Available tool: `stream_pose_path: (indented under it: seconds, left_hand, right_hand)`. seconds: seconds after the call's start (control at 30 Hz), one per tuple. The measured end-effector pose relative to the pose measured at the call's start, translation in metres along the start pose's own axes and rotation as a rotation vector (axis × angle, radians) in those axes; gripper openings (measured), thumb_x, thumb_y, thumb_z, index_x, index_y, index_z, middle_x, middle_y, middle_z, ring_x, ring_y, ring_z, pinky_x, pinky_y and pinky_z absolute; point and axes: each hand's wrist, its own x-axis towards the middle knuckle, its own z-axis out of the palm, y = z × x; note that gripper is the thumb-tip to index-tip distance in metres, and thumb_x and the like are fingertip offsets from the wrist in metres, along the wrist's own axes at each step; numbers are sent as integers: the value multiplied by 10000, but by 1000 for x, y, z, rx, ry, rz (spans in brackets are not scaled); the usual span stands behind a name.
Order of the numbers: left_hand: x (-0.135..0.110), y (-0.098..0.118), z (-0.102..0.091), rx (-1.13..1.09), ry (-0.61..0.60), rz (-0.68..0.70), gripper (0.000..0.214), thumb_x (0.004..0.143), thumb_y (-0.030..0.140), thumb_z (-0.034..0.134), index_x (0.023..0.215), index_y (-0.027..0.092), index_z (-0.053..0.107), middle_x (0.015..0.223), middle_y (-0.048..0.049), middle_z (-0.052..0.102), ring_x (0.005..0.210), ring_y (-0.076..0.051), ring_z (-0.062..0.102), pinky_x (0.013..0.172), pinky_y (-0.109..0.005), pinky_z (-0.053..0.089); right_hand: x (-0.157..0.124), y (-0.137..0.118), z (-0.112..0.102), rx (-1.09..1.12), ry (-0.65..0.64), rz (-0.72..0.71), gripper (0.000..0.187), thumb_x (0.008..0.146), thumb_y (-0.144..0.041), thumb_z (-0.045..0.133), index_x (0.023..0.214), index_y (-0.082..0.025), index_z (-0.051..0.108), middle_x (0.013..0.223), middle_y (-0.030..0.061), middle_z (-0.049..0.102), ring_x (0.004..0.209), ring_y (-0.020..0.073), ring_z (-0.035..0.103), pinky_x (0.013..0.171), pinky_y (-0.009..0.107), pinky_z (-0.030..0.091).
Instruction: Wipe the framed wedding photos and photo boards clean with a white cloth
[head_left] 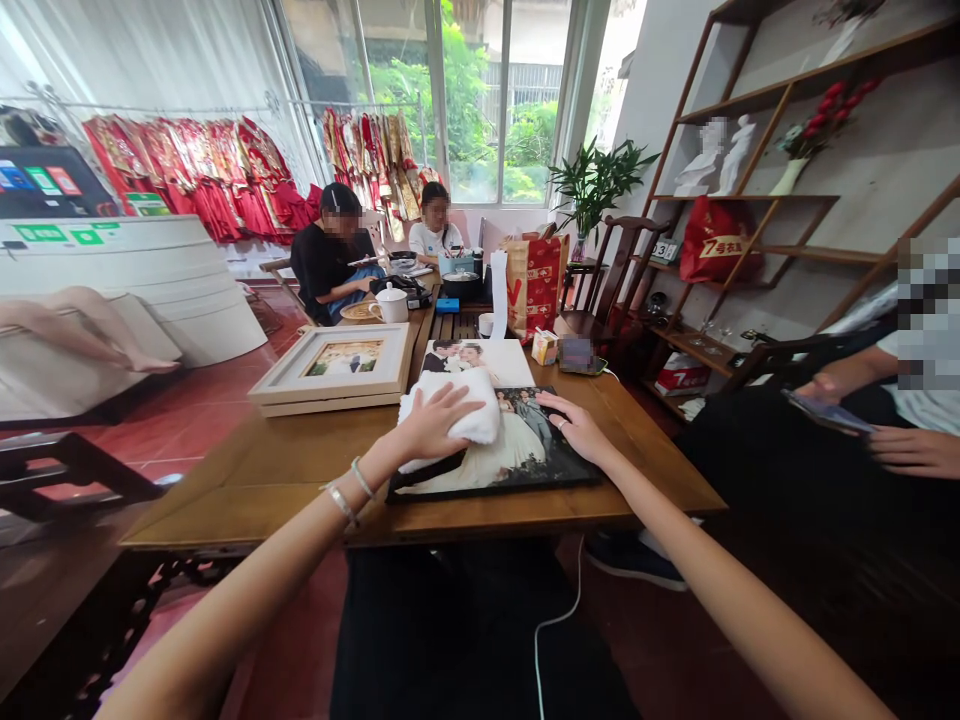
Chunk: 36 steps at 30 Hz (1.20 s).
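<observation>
My left hand (439, 420) lies with spread fingers over a folded white towel (486, 412), pressing on it rather than visibly gripping it. Beneath the towel is a dark-edged wedding photo panel (517, 452), flat near the table's front edge; the towel and hand cover its left part. Fingers stretched out, my right hand (579, 428) rests at the panel's upper right and wears a ring. Just behind lies another photo panel (510, 358) with a couple on a pale ground, partly hidden by the towel.
Left on the wooden table (300, 470) lie stacked light wood frames (274, 392). Farther back are a white lidded mug (391, 305), a paper bag (536, 285) and a small carton (545, 347). Two people sit at the far end; another person sits at right. A white cable (538, 650) hangs near my lap.
</observation>
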Motion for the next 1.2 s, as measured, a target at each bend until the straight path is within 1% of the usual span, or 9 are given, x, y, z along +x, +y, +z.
stream_pose_path:
  seconds: [0.13,0.27,0.5,0.67,0.8,0.9,1.0,1.1,1.2]
  left_hand:
    - [15,-15,1,5,10,-32,607,859,499,449,1430,363,294,1542,-75,203,1402,-359,148,996,-702,200]
    - [4,-13,3,12,31,-38,561,882,384,393,1433,354,296,1539,-49,223,1405,-330,159,1028,-661,211]
    - [-54,17,0,6,-6,-61,682,788,233,444,1440,354,282,1553,-26,172,1418,-315,110,1054,-644,181]
    - [-104,47,5,1,-5,-45,798,709,213,495,1446,389,245,1560,-4,134,1416,-342,91,1064,-646,141]
    - [-122,56,3,11,-30,-13,843,688,219,534,1445,418,222,1562,1,126,1406,-362,127,1056,-636,186]
    - [-114,47,-3,44,-42,21,810,714,305,586,1437,427,240,1548,-15,192,1380,-380,194,1021,-631,258]
    - [-92,30,-5,68,-18,36,749,756,421,592,1432,411,269,1531,-42,244,1361,-386,224,994,-635,288]
    - [-67,15,-1,59,19,20,684,801,493,554,1426,405,290,1532,-47,242,1375,-379,196,1000,-651,259]
    - [-45,4,3,35,13,3,675,816,531,540,1427,395,287,1537,-54,226,1394,-366,157,1011,-680,199]
  right_hand:
    - [0,0,0,-1,-2,3,417,773,-116,466,1111,-246,671,1297,32,589,1280,209,471,1141,453,272]
    - [0,0,0,1,-8,2,418,775,-115,460,1118,-232,669,1299,45,587,1281,211,470,1141,454,269]
    - [0,-2,1,10,-6,11,422,771,-113,460,1117,-237,668,1311,41,578,1287,206,463,1145,449,257]
    - [-1,-2,1,19,-6,12,423,770,-115,465,1114,-249,670,1307,31,581,1284,204,466,1141,452,265]
    - [-1,-1,1,24,-4,10,419,774,-117,468,1107,-264,673,1301,18,586,1286,204,463,1144,457,260]
    - [-1,-1,1,29,0,7,415,776,-118,467,1102,-268,675,1298,11,589,1285,202,464,1146,453,258]
    - [0,-2,1,24,-3,5,417,776,-117,463,1108,-256,673,1299,22,589,1282,204,469,1144,449,264]
    - [0,-2,0,13,-1,6,416,777,-120,460,1113,-246,671,1298,33,589,1277,208,474,1142,454,266]
    - [0,0,1,3,17,6,424,771,-112,457,1113,-242,671,1303,34,585,1275,208,476,1141,458,267]
